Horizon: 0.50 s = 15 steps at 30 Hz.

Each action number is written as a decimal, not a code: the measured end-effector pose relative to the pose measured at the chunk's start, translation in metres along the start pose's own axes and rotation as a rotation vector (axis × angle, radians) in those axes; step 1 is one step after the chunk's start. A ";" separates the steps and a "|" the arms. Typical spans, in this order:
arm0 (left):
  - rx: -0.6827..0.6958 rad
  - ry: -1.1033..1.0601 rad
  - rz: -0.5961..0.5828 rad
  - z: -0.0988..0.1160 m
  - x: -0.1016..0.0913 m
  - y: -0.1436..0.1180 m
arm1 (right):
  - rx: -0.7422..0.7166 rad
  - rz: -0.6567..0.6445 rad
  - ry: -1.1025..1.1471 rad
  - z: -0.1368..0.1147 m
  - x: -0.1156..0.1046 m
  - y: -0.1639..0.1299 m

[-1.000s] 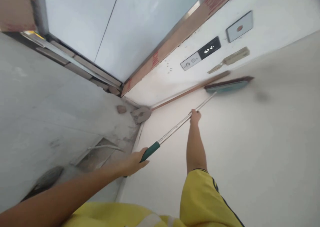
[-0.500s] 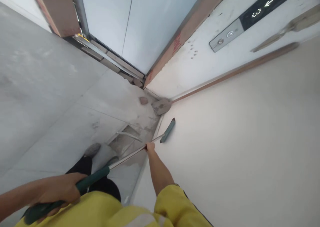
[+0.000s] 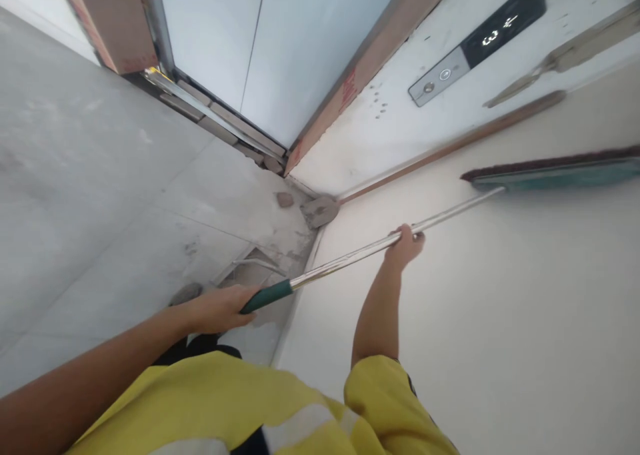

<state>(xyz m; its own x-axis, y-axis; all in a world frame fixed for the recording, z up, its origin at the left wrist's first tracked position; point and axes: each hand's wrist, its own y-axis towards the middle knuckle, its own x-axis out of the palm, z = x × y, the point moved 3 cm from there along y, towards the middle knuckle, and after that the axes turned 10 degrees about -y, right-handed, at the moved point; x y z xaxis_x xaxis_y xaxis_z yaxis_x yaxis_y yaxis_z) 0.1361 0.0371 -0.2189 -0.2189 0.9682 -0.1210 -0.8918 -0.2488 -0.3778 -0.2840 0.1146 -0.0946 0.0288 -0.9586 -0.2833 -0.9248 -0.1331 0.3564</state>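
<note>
A long-handled flat mop (image 3: 350, 258) runs slanting across the view, with a silver pole and a green grip at its near end. My left hand (image 3: 227, 308) is closed round the green grip. Further up, my right hand (image 3: 406, 245) is wrapped round the silver pole. The mop's wide green head (image 3: 560, 175), with a dark reddish fringe along one edge, is raised at the right against the pale wall (image 3: 475, 321); its right end is blurred and cut off by the frame.
Lift doors (image 3: 280, 55) stand ahead, beside a call panel (image 3: 477, 41). A wooden-handled tool with a dusty grey head (image 3: 320, 211) leans in the corner. A reddish stone fragment (image 3: 285, 199) and a bent pale rod (image 3: 260, 263) are on the dusty grey floor (image 3: 100, 208).
The mop head has swung up and right along the wall, from low by the corner to the right edge. Both hands have moved up and right with the pole.
</note>
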 end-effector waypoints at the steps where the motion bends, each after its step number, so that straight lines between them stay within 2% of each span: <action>1: 0.011 0.041 -0.018 0.002 0.004 0.007 | -0.019 -0.022 0.043 -0.006 -0.005 0.008; 2: 0.014 0.059 -0.028 0.002 0.010 0.013 | -0.023 -0.059 0.070 -0.006 -0.005 0.014; 4: 0.015 0.026 -0.023 0.003 0.025 0.025 | 0.003 -0.126 0.086 0.010 0.009 0.022; 6: -0.014 -0.071 -0.032 0.004 0.047 0.040 | 0.071 -0.159 0.061 0.046 0.035 0.026; 8: -0.078 -0.163 -0.068 0.000 0.069 0.060 | 0.182 -0.181 -0.003 0.092 0.065 0.024; 10: -0.173 -0.181 -0.095 -0.013 0.083 0.082 | 0.310 -0.219 -0.066 0.138 0.093 0.019; 12: -0.246 -0.137 -0.094 -0.033 0.089 0.101 | 0.398 -0.252 -0.080 0.174 0.115 0.011; 15: -0.287 -0.116 -0.061 -0.059 0.093 0.114 | 0.449 -0.278 -0.083 0.210 0.127 0.001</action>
<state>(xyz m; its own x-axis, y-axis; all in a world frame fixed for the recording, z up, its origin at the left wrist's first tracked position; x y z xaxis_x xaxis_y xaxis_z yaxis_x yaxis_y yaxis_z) 0.0373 0.0972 -0.3271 -0.2271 0.9738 0.0089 -0.7604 -0.1716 -0.6264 -0.3613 0.0451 -0.3171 0.2828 -0.8771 -0.3884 -0.9583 -0.2412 -0.1530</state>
